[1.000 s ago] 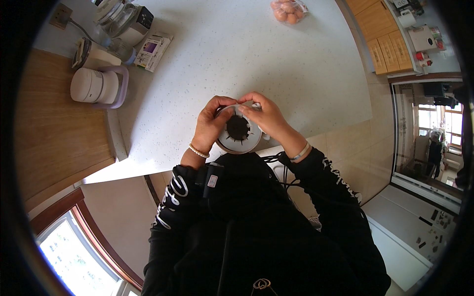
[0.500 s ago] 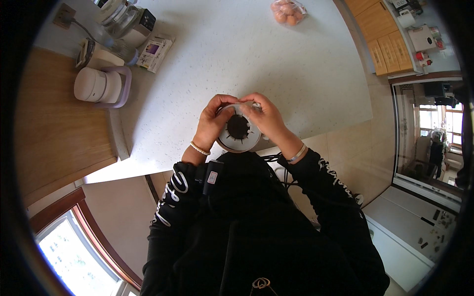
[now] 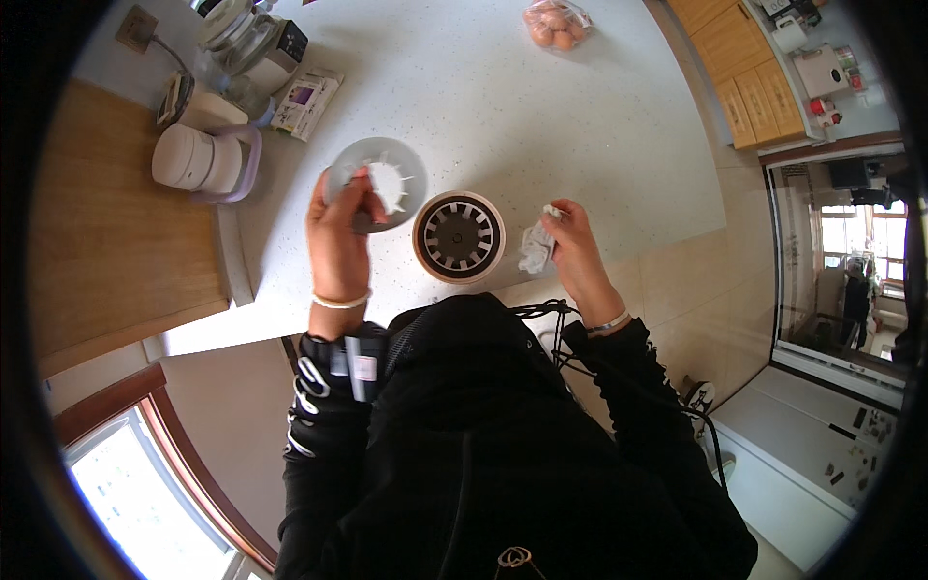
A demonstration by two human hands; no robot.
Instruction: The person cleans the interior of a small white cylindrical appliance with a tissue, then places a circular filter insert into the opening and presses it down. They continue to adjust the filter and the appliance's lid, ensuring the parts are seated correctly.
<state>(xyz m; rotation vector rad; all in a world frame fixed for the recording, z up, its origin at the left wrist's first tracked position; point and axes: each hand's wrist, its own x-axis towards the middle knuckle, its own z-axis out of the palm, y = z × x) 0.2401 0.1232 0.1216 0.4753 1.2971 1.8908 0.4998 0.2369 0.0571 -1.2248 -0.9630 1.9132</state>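
Over the counter (image 3: 619, 126), my left hand (image 3: 336, 232) grips a round, greyish translucent cover (image 3: 408, 164) with a toothed hole in its middle. It is held up and slightly blurred. On the counter between my hands stands a round, pale-rimmed appliance part (image 3: 457, 238), its dark inside showing a ring of light teeth around a centre disc. My right hand (image 3: 575, 242), to the right of that part, pinches a crumpled white tissue or cloth (image 3: 536, 249).
A clear bag of eggs (image 3: 556, 24) lies at the far side of the counter. At the left wall stand a white appliance with a lilac handle (image 3: 208, 162), a flat box (image 3: 307, 102) and a jug-topped machine (image 3: 256, 43). The counter's near edge runs close to my body.
The cover has come off the round part and moved left in my left hand. My right hand has moved right with the crumpled tissue or cloth. The dark toothed inside is now exposed.
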